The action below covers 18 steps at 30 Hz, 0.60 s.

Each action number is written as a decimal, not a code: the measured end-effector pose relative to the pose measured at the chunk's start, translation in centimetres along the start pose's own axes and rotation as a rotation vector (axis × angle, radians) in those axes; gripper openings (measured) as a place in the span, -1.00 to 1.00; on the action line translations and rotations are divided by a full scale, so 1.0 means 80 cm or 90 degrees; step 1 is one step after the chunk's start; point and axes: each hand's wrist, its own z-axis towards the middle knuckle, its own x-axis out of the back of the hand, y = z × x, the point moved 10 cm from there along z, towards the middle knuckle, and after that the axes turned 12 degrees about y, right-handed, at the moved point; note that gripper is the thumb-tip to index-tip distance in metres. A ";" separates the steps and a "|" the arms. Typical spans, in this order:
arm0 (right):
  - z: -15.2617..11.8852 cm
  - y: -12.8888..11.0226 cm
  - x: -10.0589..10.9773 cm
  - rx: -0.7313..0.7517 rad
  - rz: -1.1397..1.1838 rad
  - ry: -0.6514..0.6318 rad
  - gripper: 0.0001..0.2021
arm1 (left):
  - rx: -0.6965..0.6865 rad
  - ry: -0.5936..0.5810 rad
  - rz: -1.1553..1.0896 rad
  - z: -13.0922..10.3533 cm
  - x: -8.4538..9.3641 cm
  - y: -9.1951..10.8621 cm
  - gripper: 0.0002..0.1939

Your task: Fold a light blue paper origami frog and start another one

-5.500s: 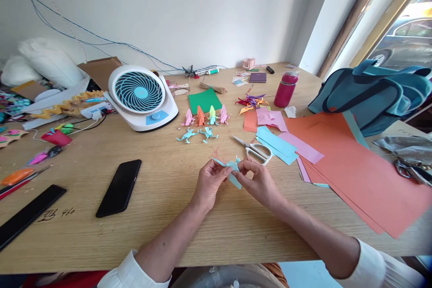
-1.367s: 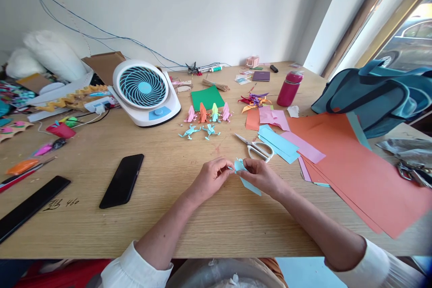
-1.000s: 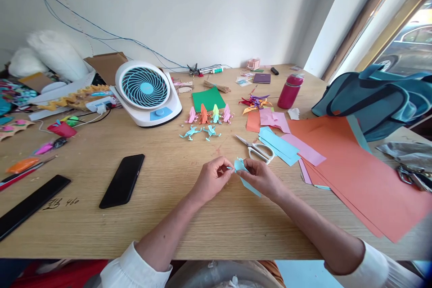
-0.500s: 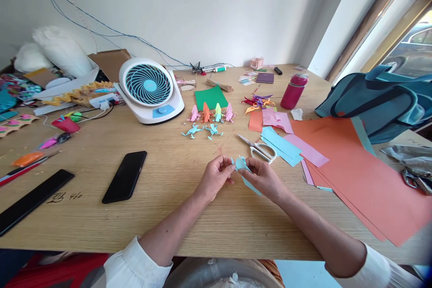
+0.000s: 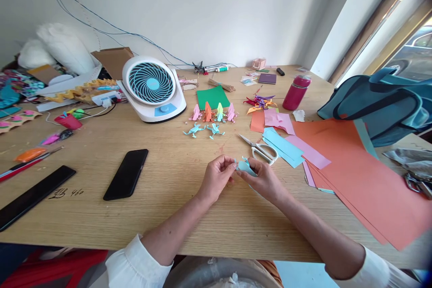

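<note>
Between my hands, over the front middle of the table, is a folded light blue paper piece (image 5: 247, 168). My right hand (image 5: 265, 180) pinches its right side. My left hand (image 5: 216, 177) pinches the tip at its left end. Just beyond my right hand lie white-handled scissors (image 5: 265, 153), blades pointing back left. Two light blue folded figures (image 5: 195, 130) lie farther back, with a row of pink, orange and green folded figures (image 5: 208, 112) behind them, by a green sheet (image 5: 212, 96).
Light blue strips (image 5: 282, 146) and large orange sheets (image 5: 357, 180) lie right, near a red bottle (image 5: 297, 93) and teal bag (image 5: 364, 99). A black phone (image 5: 126, 174), a dark bar (image 5: 33, 195) and a white fan (image 5: 151, 85) are left.
The light blue paper has turned in my right hand, and its long lower strip shows less. The view has shifted slightly. Both hands keep their pinches.
</note>
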 end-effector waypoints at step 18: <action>-0.018 0.022 -0.017 -0.307 0.255 -0.209 -0.59 | -0.791 -0.061 0.464 -0.057 -0.010 0.098 -0.71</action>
